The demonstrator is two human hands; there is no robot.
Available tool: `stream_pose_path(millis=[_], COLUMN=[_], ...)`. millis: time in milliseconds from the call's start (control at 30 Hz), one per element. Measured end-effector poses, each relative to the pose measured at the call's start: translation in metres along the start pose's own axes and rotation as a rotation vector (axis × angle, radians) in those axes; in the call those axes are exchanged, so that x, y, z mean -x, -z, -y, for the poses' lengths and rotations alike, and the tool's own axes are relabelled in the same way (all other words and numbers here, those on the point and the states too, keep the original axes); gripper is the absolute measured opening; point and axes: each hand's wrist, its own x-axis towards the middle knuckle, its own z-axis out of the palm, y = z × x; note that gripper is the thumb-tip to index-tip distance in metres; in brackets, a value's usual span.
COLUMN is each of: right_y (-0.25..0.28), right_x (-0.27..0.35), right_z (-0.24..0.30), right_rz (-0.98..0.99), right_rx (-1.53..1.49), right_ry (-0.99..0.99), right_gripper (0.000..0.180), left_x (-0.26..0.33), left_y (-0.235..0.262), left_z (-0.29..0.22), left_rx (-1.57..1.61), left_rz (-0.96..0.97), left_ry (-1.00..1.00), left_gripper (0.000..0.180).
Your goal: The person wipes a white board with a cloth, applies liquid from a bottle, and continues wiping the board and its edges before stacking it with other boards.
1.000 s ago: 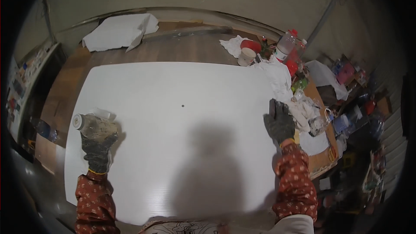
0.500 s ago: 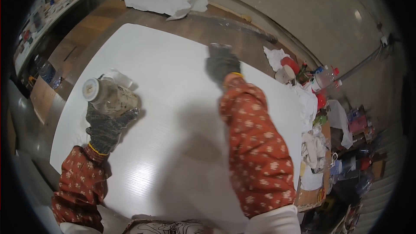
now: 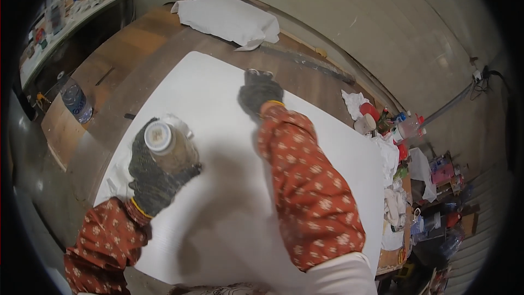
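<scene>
The gloved left hand (image 3: 155, 177) is wrapped around a capped plastic jar (image 3: 166, 145) over the white board's (image 3: 229, 207) near-left part, while the gloved right hand (image 3: 257, 94) presses flat at its far edge.

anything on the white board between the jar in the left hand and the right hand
Nothing: in the head view the white board is bare between the jar held by the left hand and the right hand.

Even overhead light, fairly bright. White board (image 3: 229, 147) near blown out; soft shadow of person at its near end. Heavy fisheye bend, black vignette at rim. Slight motion blur on right sleeve (image 3: 311, 196).
</scene>
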Motion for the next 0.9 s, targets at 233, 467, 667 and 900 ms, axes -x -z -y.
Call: stream_pose_path(millis=[233, 467, 667, 900], right_y=[0.027, 0.014, 0.03, 0.023], right_x=[0.039, -0.009, 0.038, 0.005], right_z=[-0.12, 0.073, -0.08, -0.034], right_rz=[0.152, -0.009, 0.222, 0.035], right_rx=[-0.001, -0.049, -0.022, 0.02], right_ry=[-0.155, -0.074, -0.093, 0.219], right_gripper=[0.032, 0.032, 0.04, 0.048], left_x=[0.024, 0.018, 0.022, 0.012], left_y=[0.002, 0.001, 0.006, -0.009], left_z=[0.016, 0.009, 0.013, 0.006], left_rx=[-0.546, -0.394, -0.288, -0.323], left_rz=[-0.31, -0.183, -0.193, -0.233], left_ry=[-0.088, -0.098, -0.066, -0.206], left_gripper=[0.081, 0.072, 0.071, 0.069])
